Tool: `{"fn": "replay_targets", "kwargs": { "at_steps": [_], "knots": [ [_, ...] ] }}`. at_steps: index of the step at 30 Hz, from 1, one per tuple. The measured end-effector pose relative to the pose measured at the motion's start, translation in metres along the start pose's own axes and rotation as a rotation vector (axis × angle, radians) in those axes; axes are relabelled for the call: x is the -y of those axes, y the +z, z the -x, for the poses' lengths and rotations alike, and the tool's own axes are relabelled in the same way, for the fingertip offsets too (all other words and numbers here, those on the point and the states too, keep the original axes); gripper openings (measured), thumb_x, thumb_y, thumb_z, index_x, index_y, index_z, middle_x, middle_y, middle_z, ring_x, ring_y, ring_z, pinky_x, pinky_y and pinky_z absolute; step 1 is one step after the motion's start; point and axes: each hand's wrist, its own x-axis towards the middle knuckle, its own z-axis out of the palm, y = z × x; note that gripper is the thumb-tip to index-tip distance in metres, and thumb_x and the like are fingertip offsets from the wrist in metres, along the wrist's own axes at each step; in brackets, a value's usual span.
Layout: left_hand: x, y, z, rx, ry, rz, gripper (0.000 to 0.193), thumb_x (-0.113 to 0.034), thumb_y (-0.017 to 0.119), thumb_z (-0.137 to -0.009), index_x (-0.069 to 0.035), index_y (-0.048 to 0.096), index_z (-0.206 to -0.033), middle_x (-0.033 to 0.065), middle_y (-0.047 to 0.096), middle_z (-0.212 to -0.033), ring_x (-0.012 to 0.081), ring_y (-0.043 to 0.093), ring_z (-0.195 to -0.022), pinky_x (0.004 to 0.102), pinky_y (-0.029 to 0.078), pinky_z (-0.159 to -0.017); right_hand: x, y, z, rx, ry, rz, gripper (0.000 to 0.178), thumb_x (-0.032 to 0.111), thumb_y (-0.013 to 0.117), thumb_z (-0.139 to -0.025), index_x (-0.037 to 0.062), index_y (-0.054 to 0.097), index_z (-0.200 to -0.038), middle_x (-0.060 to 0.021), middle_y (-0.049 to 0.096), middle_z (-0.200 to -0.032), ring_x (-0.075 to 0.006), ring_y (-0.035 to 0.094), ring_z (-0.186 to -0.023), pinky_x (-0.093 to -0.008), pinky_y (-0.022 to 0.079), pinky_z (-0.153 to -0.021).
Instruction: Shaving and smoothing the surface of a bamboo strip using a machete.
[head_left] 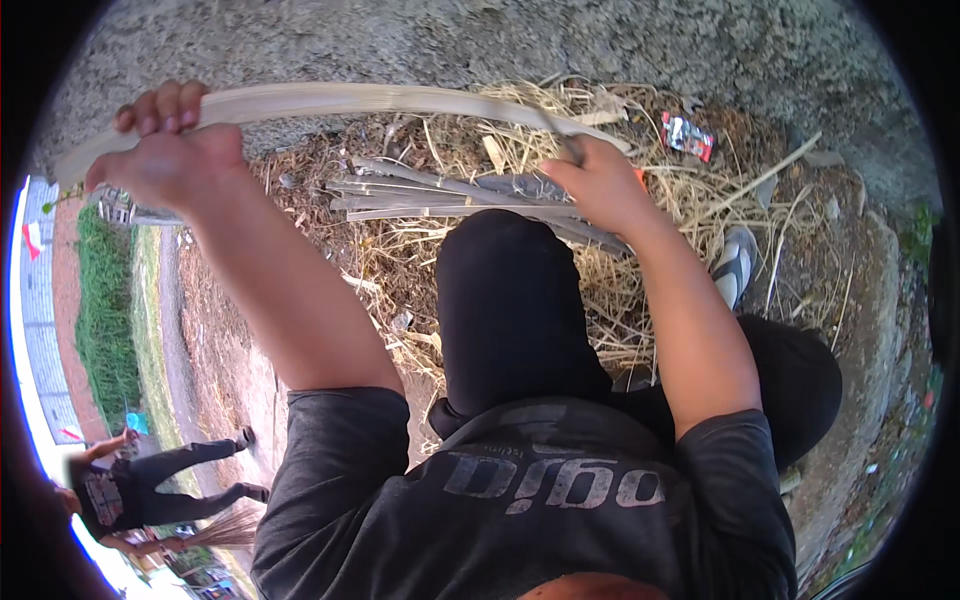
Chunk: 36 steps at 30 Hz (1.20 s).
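Note:
A long pale strip [350, 98], which looks like split bamboo, bows across the front of me along the rough wall. Near its left end my left hand [170, 150] is closed round it, with the fingers curled over the far edge. My right hand [605, 190] is closed on a knife, whose dark, slightly blurred blade [562, 137] lies against the strip near its right end. A bit of orange shows beside that hand. Below the strip, several greyish split bamboo pieces [400, 205] lie stacked on the ground, partly behind my knee.
Curled shavings [600, 310] and dry leaves litter the ground. A red and silver packet [687, 138] lies by the grey wall [480, 45]. My shoe [736, 265] is at the right. Far left, another person [165, 485] holds a broom [225, 528] and a blue object [136, 424].

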Motion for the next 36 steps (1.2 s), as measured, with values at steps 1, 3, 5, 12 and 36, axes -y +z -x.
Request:
{"fn": "replay_targets", "kwargs": {
  "at_steps": [1,3,5,12,36],
  "knots": [
    [0.0,-0.006,-0.006,0.037,0.009,0.022,0.07,-0.075,0.008,-0.092,-0.013,0.04,-0.082,-0.0024,0.032,-0.061,0.01,0.024,-0.048,0.0228,0.023,-0.042,0.015,0.009,0.005,0.008,-0.081,0.011,0.036,0.032,0.064,-0.083,-0.0038,0.063,-0.092,-0.0229,0.067,-0.087,-0.038,0.065,-0.086,-0.046,0.049,-0.077],
    [0.001,-0.008,-0.011,0.055,-0.011,0.042,0.071,-0.076,0.009,-0.091,-0.013,0.04,-0.082,-0.0025,0.032,-0.06,0.01,0.024,-0.048,0.0227,0.023,-0.041,0.019,0.022,0.007,0.009,-0.15,0.018,0.034,0.03,0.064,-0.082,-0.0032,0.062,-0.089,-0.022,0.067,-0.084,-0.0378,0.065,-0.083,-0.0459,0.049,-0.076],
    [0.002,0.0,-0.01,0.055,-0.003,0.074,0.07,-0.076,0.009,-0.091,-0.014,0.04,-0.081,-0.0026,0.032,-0.059,0.0098,0.025,-0.048,0.0226,0.023,-0.041,0.001,0.035,0.004,-0.027,-0.159,0.012,0.034,0.029,0.064,-0.086,-0.0034,0.059,-0.091,-0.0134,0.06,-0.073,-0.0252,0.057,-0.068,-0.039,0.045,-0.066],
    [0.006,-0.007,-0.006,0.02,0.022,-0.006,0.07,-0.077,0.009,-0.091,-0.014,0.039,-0.081,-0.0024,0.031,-0.059,0.0093,0.026,-0.048,0.0222,0.023,-0.04,-0.031,0.043,-0.003,-0.059,-0.122,0.098,0.033,0.026,0.061,-0.085,-0.0048,0.061,-0.098,-0.0176,0.065,-0.08,-0.03,0.065,-0.074,-0.0406,0.049,-0.07],
    [-0.007,0.005,-0.012,0.37,-0.145,0.347,0.075,-0.091,0.025,-0.075,-0.019,0.047,-0.071,-0.007,0.032,-0.056,0.0064,0.028,-0.046,0.0204,0.025,-0.041,-0.001,-0.019,0.005,0.068,-0.142,0.004,0.03,0.027,0.066,-0.088,0.0046,0.051,-0.074,-0.0013,0.049,-0.06,-0.014,0.045,-0.05,-0.0335,0.039,-0.05]
  ]
}}
